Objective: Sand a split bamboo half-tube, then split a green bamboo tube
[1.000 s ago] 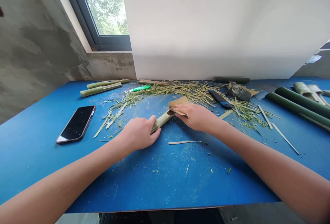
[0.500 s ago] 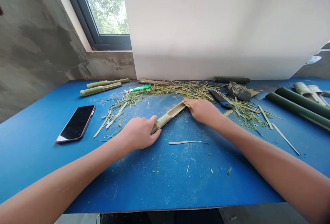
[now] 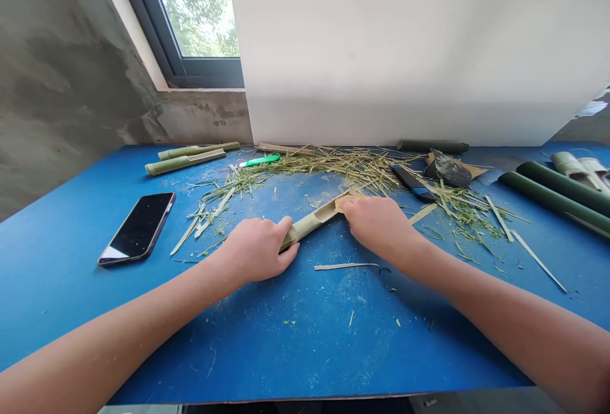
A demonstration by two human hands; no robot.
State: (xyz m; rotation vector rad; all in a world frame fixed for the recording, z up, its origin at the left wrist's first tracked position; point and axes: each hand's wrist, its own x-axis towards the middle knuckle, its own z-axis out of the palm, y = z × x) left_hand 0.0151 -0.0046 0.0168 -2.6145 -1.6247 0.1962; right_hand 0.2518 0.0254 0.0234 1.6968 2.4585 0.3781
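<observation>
The left hand (image 3: pixel 255 249) is clamped around the lower end of a split bamboo piece (image 3: pixel 309 221), and the right hand (image 3: pixel 381 227) pinches a folded piece of tan sandpaper (image 3: pixel 349 200) against its upper end. The hands are apart, with the bamboo between them. The piece lies at a slant on the blue tabletop (image 3: pixel 309 350), its hollow, pale inside showing and its outer skin a dull green.

A heap of thin, dry bamboo shavings (image 3: pixel 352 169) spreads across the back of the tabletop, and a single long pale sliver (image 3: pixel 345 267) lies near the front. To the left are one black phone (image 3: pixel 137 228), lying with its glossy screen up, two pale green bamboo sticks (image 3: pixel 185 162), and one green utility knife (image 3: pixel 260 160). At the back lie one flat bamboo strip (image 3: pixel 286 149) and one dark green bamboo tube (image 3: pixel 433 146). Toward the right are one black-and-blue handled tool (image 3: pixel 412 183) and a dark rough lump (image 3: pixel 447 171) on brown paper (image 3: pixel 476 173). Two long dark green bamboo tubes (image 3: pixel 553 201) and two split bamboo pieces (image 3: pixel 574 169) lie at the far right.
</observation>
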